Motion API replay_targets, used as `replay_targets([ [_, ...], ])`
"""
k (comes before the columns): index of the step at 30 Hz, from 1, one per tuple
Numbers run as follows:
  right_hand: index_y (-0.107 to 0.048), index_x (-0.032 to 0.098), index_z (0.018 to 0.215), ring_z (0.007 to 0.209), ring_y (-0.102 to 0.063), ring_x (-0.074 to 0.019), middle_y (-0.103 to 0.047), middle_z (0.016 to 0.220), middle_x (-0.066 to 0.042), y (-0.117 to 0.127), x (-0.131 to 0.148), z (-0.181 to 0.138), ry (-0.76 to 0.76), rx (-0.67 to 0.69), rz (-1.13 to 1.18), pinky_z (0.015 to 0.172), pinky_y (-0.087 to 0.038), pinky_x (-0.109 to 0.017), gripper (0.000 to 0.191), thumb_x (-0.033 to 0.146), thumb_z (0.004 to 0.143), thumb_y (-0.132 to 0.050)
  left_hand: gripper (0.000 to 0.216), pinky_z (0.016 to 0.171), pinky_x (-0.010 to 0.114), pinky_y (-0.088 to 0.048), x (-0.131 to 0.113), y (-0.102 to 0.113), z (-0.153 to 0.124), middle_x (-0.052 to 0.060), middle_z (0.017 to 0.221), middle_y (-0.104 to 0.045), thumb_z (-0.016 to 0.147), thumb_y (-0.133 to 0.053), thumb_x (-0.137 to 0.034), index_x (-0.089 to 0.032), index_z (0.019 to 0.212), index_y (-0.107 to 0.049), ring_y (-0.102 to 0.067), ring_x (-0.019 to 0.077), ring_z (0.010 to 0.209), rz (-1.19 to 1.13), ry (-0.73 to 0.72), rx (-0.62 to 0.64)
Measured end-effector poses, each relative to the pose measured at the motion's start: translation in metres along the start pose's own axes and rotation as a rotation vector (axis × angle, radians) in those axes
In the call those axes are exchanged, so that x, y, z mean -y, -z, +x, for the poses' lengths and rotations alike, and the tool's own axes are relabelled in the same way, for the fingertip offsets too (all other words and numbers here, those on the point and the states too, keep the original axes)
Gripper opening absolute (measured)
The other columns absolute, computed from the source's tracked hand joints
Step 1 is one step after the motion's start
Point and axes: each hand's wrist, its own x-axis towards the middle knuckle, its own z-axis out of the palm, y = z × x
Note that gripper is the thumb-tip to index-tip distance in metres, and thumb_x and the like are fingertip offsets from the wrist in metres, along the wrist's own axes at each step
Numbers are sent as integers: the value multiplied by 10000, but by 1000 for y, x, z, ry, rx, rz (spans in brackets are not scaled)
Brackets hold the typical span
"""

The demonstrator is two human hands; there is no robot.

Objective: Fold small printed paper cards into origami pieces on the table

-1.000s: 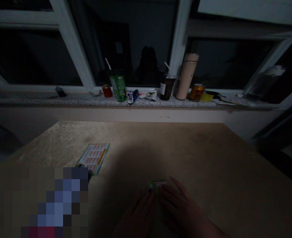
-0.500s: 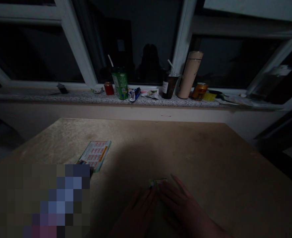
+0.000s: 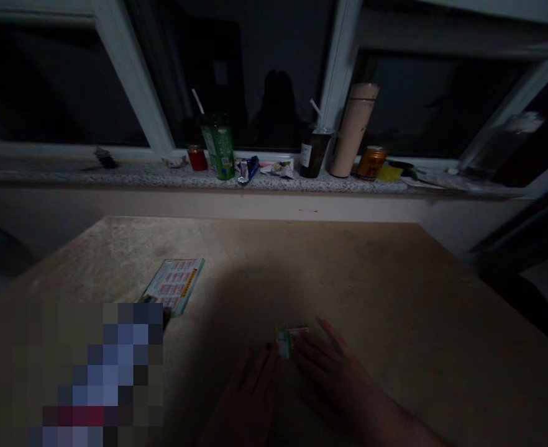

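A small, flat green-and-white printed piece of paper (image 3: pixel 283 341) lies on the tabletop in front of me. Its lower right part is hidden by the fingers of my right hand (image 3: pixel 337 366), which rest flat over it with the thumb or one finger spread away. Just left of the paper, my left hand (image 3: pixel 250 388) lies with its fingers stretched out on the table, its tips close to the paper's edge. Both hands sit in deep shadow, so fine finger detail is hard to see.
A printed sheet (image 3: pixel 176 282) with red blocks lies on the table (image 3: pixel 371 279) at left, next to a blurred-out patch (image 3: pixel 110 366). Along the windowsill (image 3: pixel 264 181) stand a green cup (image 3: pixel 219 149), dark cup (image 3: pixel 314 155), pink flask (image 3: pixel 354 133) and orange can (image 3: pixel 371 163).
My left hand has drawn back to the left, away from my right hand, so more of the small paper shows between them. The view has tilted slightly downward.
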Motion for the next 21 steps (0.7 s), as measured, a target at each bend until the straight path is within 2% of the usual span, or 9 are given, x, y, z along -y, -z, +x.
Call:
replay_targets([
  [4, -332, 225, 1404, 1318, -357, -206, -435, 1410, -35, 0, -1, -1, -3, 12, 22, 1155, -32, -466, 563, 219, 868, -501, 759, 1048, 445, -309, 0, 2, 1, 205, 1383, -422, 816, -486, -584, -25, 1329, -452, -398, 326, 1273, -12, -12, 26],
  [8, -310, 238, 1413, 1335, -325, -205, -409, 1428, -18, 1, -2, -2, -26, 47, 61, 1153, -11, -467, 584, 221, 864, -510, 826, 1071, 470, -265, 4, -6, 0, 172, 1392, -429, 768, -492, -670, -91, 1354, -434, -405, 316, 1268, -54, 25, -16],
  [13, -318, 243, 1409, 1322, -349, -206, -429, 1414, -23, 0, -6, -1, -2, 55, 63, 1149, -37, -490, 550, 222, 884, -483, 736, 1091, 514, -207, 8, -15, 2, 102, 1453, -359, 845, -475, -568, -196, 1442, -258, -334, 294, 1315, -98, 25, -80],
  [18, -317, 234, 1407, 1325, -344, -197, -435, 1410, -28, -1, -9, -3, 13, 43, 79, 1142, -131, -502, 550, 187, 881, -472, 726, 1065, 559, -243, 8, -12, 4, 110, 1462, -340, 840, -504, -551, -213, 1438, -267, -314, 325, 1322, -132, 41, -38],
  [21, -358, 215, 1386, 1314, -364, -204, -467, 1385, -52, -1, -11, -4, -20, -34, 80, 1129, -203, -499, 532, 169, 871, -481, 740, 1064, 575, -237, 8, -12, 4, 108, 1461, -345, 829, -531, -536, -218, 1439, -259, -304, 330, 1326, -150, 52, -43],
])
